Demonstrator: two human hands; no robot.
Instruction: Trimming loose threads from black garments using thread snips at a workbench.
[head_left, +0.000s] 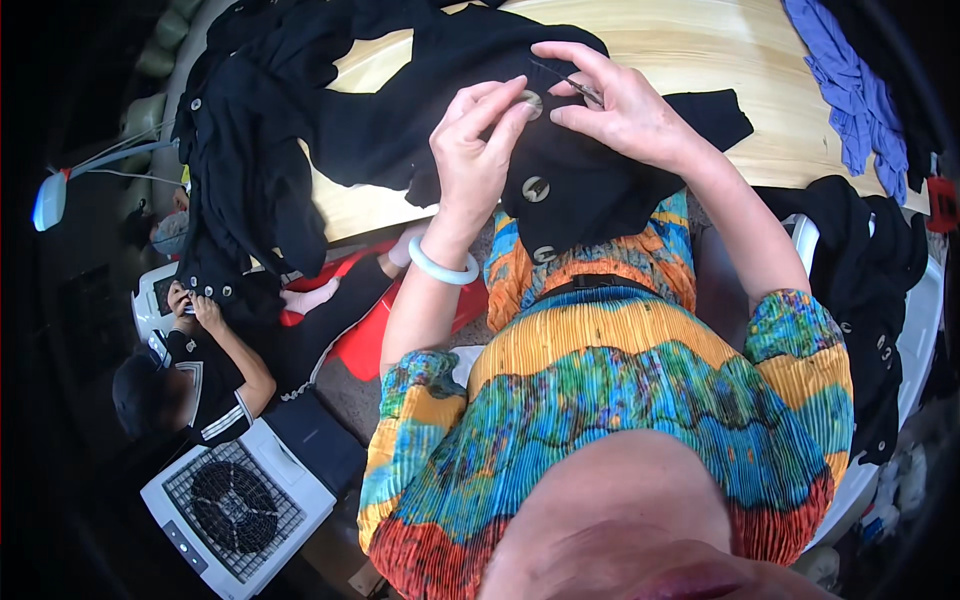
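Note:
A black knitted garment (pixel 380 140) lies across the table's near edge and hangs toward my lap. My left hand (pixel 470 135) pinches a large pale round button (pixel 533 104) on it between thumb and fingers. Just to the right, my right hand (pixel 630 105) holds small thread snips (pixel 572 84), with the dark blades pointing up and left, apart from the button. The snips' handle is partly hidden in my fingers. A second large button (pixel 536 189) and a third button (pixel 544 255) run down the garment toward me. A pale bangle (pixel 443 268) circles my left wrist.
The wooden table (pixel 700 45) bears more black garments (pixel 250 140) at left and purple cloth (pixel 850 90) at right. A co-worker (pixel 190 385) handles black cloth at left, near an air cooler (pixel 235 500) and a lamp (pixel 50 200). Black garments (pixel 870 270) fill a white tub (pixel 925 340) at right.

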